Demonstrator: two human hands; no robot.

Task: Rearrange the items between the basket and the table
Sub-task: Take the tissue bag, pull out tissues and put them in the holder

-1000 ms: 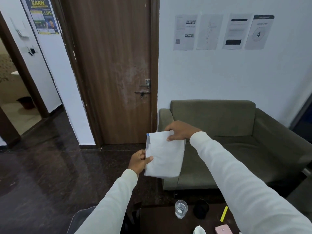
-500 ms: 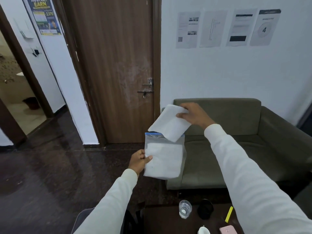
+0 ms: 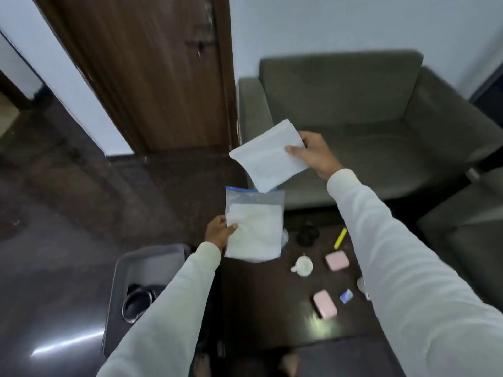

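Note:
My left hand [image 3: 219, 235] grips the left edge of a clear zip bag [image 3: 254, 227] with white sheets inside, held upright above the table's far left corner. My right hand [image 3: 313, 153] pinches a folded white sheet [image 3: 268, 159] up and to the right of the bag; the sheet's lower corner just reaches the bag's blue-edged mouth. A grey basket [image 3: 141, 268] stands on the floor at the lower left, with a metal bowl [image 3: 137, 302] inside. The dark table [image 3: 258, 308] lies below my arms.
On the table lie a white cup [image 3: 303, 265], two pink cases [image 3: 337, 260] [image 3: 324, 303], a yellow marker [image 3: 340, 238], a black round object [image 3: 307, 235] and a small blue card [image 3: 346, 296]. A grey sofa [image 3: 353, 110] stands behind, a brown door [image 3: 152, 72] at the left.
My right hand has pulled the white sheet up out of the bag and carried it to the right. The view has tilted down, bringing the table and basket into sight.

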